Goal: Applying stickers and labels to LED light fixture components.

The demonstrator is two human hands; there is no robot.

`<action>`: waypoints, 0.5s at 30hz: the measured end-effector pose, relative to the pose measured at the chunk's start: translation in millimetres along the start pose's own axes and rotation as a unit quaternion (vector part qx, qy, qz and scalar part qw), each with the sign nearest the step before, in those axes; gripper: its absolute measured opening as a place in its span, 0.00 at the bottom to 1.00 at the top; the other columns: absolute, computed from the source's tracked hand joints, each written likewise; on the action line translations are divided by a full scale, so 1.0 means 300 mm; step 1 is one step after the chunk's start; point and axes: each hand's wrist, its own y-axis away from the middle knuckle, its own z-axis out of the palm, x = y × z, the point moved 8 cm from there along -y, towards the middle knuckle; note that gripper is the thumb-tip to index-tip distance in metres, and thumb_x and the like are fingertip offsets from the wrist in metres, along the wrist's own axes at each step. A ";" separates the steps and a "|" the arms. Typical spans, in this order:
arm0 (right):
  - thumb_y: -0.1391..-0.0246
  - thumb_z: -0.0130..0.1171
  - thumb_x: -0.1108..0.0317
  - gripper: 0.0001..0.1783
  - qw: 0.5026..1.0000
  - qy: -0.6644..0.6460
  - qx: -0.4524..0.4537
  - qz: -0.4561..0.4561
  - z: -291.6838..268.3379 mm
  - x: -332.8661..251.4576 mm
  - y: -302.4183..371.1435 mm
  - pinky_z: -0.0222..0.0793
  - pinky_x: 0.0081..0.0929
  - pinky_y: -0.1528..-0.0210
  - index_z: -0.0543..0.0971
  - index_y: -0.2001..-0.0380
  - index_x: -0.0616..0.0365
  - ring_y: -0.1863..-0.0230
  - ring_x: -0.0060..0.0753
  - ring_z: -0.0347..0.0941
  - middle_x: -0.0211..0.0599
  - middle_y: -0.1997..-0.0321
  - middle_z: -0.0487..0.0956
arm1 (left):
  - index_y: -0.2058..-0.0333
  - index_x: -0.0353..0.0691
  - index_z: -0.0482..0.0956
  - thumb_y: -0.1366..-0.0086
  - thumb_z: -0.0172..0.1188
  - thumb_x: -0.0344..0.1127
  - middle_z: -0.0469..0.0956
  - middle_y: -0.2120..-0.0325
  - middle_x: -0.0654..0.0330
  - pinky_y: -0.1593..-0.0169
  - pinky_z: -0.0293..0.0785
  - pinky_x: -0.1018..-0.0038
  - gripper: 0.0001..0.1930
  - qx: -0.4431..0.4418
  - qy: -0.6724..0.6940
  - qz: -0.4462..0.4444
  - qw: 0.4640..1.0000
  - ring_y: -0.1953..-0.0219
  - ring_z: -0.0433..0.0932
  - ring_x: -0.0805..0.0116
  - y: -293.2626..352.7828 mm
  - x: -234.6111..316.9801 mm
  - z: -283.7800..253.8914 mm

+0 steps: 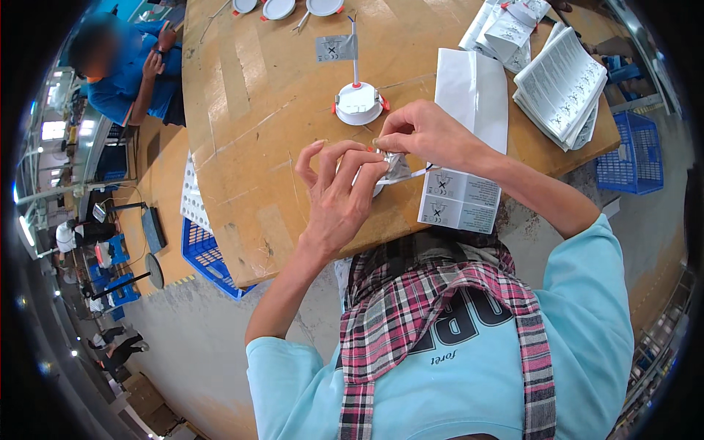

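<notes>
My left hand (339, 192) is bent over a round white downlight, mostly hidden under it, with its fingers at a silver sticker label (397, 168). My right hand (434, 136) pinches the upper edge of that label between thumb and forefinger. A white cable (412, 175) with bare wire ends runs out to the right beneath the label. Farther up the table stands another white downlight (358, 105) with red clips. Its cable rises away from me and carries a silver label (334, 48) folded around it like a flag.
A label sheet on white backing (460, 199) lies by my right forearm. Stacks of label sheets (561, 86) sit at the right of the brown table (257, 158). More downlights (279, 8) line the far edge. Blue crates (629, 154) stand beside the table. A person in blue (121, 95) is at far left.
</notes>
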 end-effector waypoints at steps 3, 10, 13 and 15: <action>0.48 0.58 0.66 0.12 1.000 -0.009 -0.004 0.022 0.003 0.009 0.002 0.62 0.21 0.71 0.79 0.71 0.67 0.74 0.18 0.67 0.30 0.77 0.76 | 0.68 0.46 0.75 0.54 0.62 0.29 0.73 0.66 0.70 0.42 0.50 0.57 0.11 -0.051 -0.015 -0.006 0.999 0.54 0.69 0.71 -0.005 0.014 0.011; 0.47 0.58 0.65 0.12 0.999 -0.029 -0.003 0.028 0.012 0.047 -0.021 0.59 0.21 0.73 0.78 0.75 0.66 0.76 0.17 0.64 0.27 0.80 0.73 | 0.68 0.44 0.74 0.54 0.62 0.27 0.72 0.68 0.65 0.44 0.51 0.57 0.12 -0.106 -0.046 -0.001 0.993 0.55 0.69 0.67 -0.017 0.038 0.005; 0.47 0.58 0.65 0.12 0.997 -0.068 0.003 0.038 0.011 0.056 -0.025 0.60 0.20 0.72 0.78 0.76 0.65 0.76 0.17 0.65 0.27 0.81 0.72 | 0.68 0.45 0.75 0.52 0.63 0.25 0.72 0.70 0.65 0.46 0.52 0.58 0.12 -0.121 -0.058 -0.010 0.991 0.56 0.69 0.67 -0.023 0.046 0.002; 0.47 0.58 0.65 0.12 0.994 -0.096 0.009 0.043 0.009 0.067 -0.031 0.60 0.19 0.72 0.78 0.76 0.64 0.76 0.17 0.65 0.26 0.81 0.72 | 0.68 0.45 0.74 0.52 0.63 0.25 0.71 0.70 0.63 0.46 0.52 0.58 0.11 -0.129 -0.064 -0.010 0.989 0.56 0.69 0.67 -0.021 0.050 0.003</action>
